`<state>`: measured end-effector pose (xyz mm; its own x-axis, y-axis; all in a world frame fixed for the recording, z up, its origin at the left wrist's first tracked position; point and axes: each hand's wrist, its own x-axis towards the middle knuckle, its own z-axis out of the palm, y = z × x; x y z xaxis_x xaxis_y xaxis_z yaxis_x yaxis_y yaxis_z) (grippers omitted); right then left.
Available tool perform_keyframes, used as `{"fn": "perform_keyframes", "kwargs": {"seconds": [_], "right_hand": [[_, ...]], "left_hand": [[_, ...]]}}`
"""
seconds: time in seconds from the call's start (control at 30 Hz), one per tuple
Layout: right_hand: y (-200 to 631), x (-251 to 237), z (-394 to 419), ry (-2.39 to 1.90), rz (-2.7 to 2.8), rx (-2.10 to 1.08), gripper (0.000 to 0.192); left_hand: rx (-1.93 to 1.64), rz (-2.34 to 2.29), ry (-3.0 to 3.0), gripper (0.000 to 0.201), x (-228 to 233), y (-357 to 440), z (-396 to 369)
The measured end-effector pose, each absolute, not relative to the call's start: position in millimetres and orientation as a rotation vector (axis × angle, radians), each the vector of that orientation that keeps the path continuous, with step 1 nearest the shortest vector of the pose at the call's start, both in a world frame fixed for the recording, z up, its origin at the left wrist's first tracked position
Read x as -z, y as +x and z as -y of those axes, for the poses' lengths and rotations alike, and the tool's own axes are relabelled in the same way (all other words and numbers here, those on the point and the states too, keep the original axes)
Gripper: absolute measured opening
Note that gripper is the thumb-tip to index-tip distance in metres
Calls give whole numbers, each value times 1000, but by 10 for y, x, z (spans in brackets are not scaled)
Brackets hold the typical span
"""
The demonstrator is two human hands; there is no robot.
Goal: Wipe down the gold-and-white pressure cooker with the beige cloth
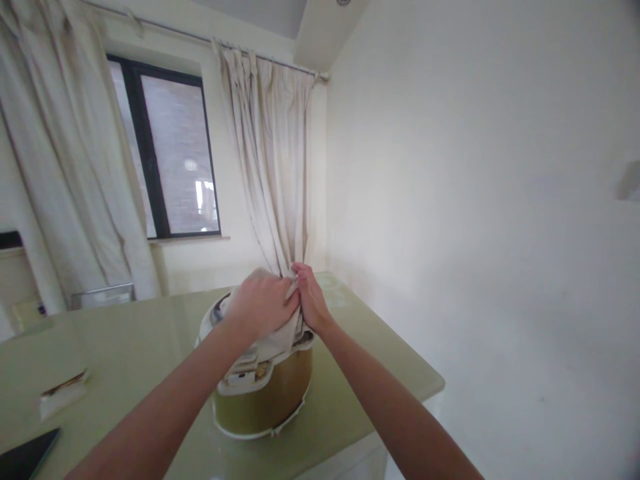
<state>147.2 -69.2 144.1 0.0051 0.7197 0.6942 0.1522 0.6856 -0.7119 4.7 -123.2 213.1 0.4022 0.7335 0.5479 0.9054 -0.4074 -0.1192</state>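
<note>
A: Both hands are on top of the rice cooker (265,387), working a pale cloth (280,337) over its lid. The left hand (260,303) lies flat across the cloth with its fingers curled down onto it; the right hand (310,300) pinches a bunched edge of the same cloth, fingers narrow and closed on the fabric.

B: Where does the cooker stand?

A: On the green bench (380,363), toward the far right corner, with its control panel facing the person. The cloth is draped over the lid and hangs a little down the near side.

B: How should that wiping be handled, in your view?

A: I judge it best to keep the left palm pressing evenly while the right hand keeps the loose edge gathered, so the fabric doesn't slide off or catch at the lid's edge. The cooker looks light, so pushing sideways could shift it across the glossy bench.

B: Anything crowding the hands?

A: Little. A curtain (273,167) hangs just behind the cooker, close to the fingers. A small packet (63,393) and a dark flat thing (27,453) lie well apart at the left, and a window (165,153) stands beyond.
</note>
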Motion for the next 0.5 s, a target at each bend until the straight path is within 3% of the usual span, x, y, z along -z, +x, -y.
{"fn": "perform_keyframes", "kwargs": {"seconds": [0.23,0.5], "right_hand": [[1440,-1529,775,-856,1883,-407,64],[1428,-1552,837,-814,2056,-262,60]], "left_hand": [[966,1343,-2186,44,-1383,-1050,1860],[1274,2144,-2024,62,-1354,-1662,981]]}}
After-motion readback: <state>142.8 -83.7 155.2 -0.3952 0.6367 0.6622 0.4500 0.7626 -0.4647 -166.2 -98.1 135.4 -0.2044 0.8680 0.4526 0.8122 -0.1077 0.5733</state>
